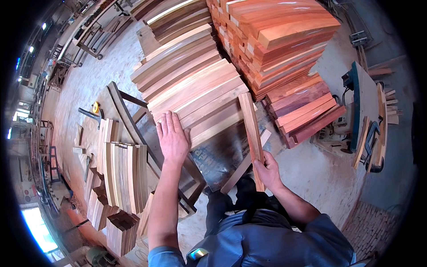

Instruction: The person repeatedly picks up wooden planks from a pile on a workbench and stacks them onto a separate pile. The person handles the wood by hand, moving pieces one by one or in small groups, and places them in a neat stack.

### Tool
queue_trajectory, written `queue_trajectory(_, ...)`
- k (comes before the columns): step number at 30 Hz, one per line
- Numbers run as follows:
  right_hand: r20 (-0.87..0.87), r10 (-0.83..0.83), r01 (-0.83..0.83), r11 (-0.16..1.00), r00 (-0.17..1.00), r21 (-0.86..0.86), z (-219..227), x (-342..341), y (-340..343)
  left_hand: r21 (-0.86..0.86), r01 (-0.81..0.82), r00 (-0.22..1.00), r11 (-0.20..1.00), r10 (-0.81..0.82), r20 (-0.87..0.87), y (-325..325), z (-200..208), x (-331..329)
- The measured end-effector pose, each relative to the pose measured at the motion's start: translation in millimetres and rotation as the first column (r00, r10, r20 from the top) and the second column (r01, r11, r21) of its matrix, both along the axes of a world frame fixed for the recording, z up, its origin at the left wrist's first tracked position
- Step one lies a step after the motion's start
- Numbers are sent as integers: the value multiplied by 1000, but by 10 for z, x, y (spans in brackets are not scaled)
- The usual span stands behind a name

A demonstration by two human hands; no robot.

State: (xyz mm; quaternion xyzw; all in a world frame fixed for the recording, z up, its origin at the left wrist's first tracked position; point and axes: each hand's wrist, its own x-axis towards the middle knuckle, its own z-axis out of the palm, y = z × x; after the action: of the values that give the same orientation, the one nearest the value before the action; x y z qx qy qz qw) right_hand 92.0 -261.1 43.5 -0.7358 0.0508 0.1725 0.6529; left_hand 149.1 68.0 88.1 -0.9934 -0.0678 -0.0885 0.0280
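Workshop floor (84, 102) surrounded stacked boards (200, 91); left hand (173, 139) lay atop them, right hand (268, 171) clasped a strip (251, 129), which a loosened grip could drop.

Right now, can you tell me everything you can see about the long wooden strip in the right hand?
The wooden strip is long, narrow and tan to reddish-brown, and looks like bare wood. The right hand grips it near its lower end, by the person's legs. It slants slightly, its far end beside the stacked planks; I can't tell if they touch. It crosses over a greyer board.
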Motion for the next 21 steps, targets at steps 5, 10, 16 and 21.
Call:
queue_trajectory(5, 40, -28, 29, 999, 999, -27, -67, -22, -72, -12, -33, 999, 999, 34, 21, -77, -9, -15)
queue_trajectory(10, 19, -50, 50, 999, 999, -20, 72, 4, -53, -12, -8, 993, 1000, 10, 117, -120, 56, -85)
queue_trajectory(16, 91, -98, 94, 994, 991, 51, -64, -33, -153, -14, 111, 976, 994, -107, 187, -165, 252, -345)
queue_trajectory(21, 156, -121, 102, 987, 980, 124, 34, -72, -166, -352, -48, 987, 935, 99, 130, -296, 323, -742)
